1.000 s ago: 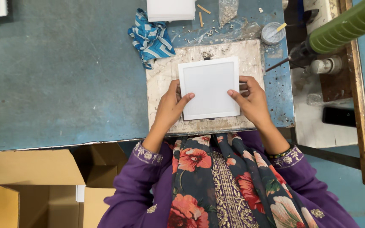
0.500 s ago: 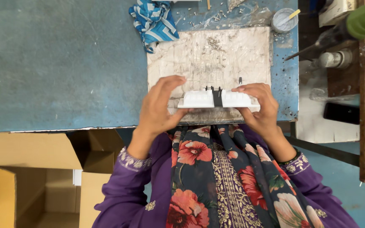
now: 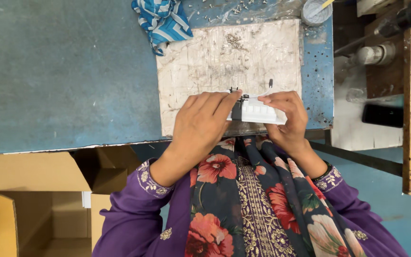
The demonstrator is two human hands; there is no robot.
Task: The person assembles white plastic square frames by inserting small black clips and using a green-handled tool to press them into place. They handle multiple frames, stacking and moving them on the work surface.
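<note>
Both hands grip a white panel (image 3: 258,110) turned on edge over the worn white board (image 3: 224,62) at the tabletop's (image 3: 63,71) near edge; the left hand (image 3: 200,123) wraps its left end, the right hand (image 3: 286,116) pinches its right end. Loose screws (image 3: 235,40) lie on the board beyond, a striped cloth (image 3: 162,21) at its far left corner, a small cup (image 3: 316,10) at its far right. An open carton (image 3: 29,200) sits below left.

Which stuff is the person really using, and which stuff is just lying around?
In use: white panel tipped on edge, held by left hand and right hand; scratched work board under it.

Lying about: striped blue cloth, small screws, round container, cardboard box.
</note>
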